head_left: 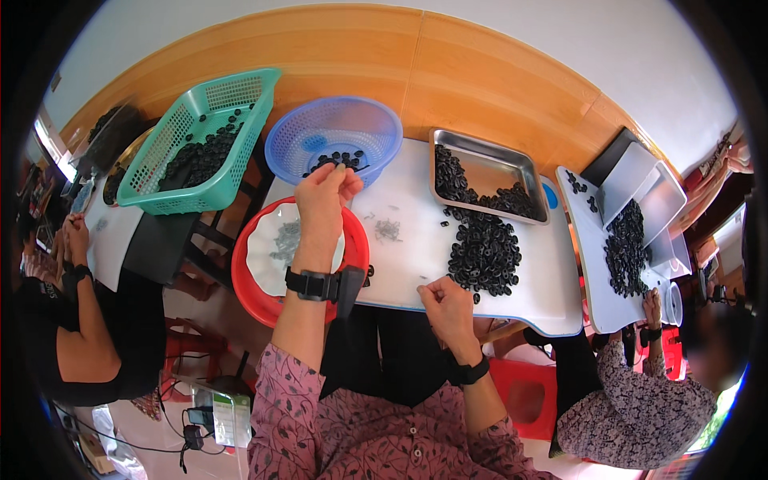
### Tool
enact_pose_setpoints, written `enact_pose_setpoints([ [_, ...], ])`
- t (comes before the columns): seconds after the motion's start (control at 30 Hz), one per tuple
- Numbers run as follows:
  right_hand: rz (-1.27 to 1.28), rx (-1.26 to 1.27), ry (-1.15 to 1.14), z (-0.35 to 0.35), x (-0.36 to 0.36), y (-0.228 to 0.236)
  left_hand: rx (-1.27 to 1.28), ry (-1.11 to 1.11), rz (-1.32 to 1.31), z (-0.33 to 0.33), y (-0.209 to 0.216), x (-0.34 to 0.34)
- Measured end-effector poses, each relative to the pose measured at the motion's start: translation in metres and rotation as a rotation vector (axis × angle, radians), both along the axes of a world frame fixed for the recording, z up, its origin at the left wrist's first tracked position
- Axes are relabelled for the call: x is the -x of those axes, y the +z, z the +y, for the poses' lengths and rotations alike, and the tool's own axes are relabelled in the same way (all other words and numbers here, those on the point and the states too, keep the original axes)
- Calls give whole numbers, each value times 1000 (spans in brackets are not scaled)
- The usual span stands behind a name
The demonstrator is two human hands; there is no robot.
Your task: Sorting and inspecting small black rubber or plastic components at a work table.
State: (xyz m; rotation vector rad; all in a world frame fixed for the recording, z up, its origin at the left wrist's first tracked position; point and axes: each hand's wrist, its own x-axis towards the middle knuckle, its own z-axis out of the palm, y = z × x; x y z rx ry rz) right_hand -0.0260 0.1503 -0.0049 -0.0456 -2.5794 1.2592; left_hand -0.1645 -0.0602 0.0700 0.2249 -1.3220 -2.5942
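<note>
My left hand (323, 194) is raised over the near rim of a blue plastic colander (376, 116), its thumb and fingers pinched together. Whatever it holds is too small to name; a dark bit shows beside the fingertips. Several black round pieces (340, 158) lie inside the colander. Below that wrist, a red basin (242, 268) carries a white dish (262, 260) with a heap of small clear pieces (286, 240). My right hand (450, 310) is closed at the table's front edge, thumb against forefinger, its contents hidden. A loose pile of black oval pieces (484, 252) lies just beyond it.
A steel tray (488, 172) with more black pieces stands at the back of the white table (400, 268). Small clear bits (389, 230) lie mid-table. A green basket (232, 96) stands left. People sit at both sides; the right one (640, 392) works at another white table (588, 240).
</note>
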Motion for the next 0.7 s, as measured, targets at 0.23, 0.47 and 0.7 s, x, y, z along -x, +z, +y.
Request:
enact_pose_setpoints([
  [0.23, 14, -7, -22, 2, 1, -2, 184, -12, 41, 38, -34, -22],
  [0.47, -20, 27, -7, 3, 0, 1, 871, -50, 152, 72, -82, -63],
  [0.7, -62, 15, 27, 5, 3, 6, 1044, 35, 243, 76, -92, -116],
])
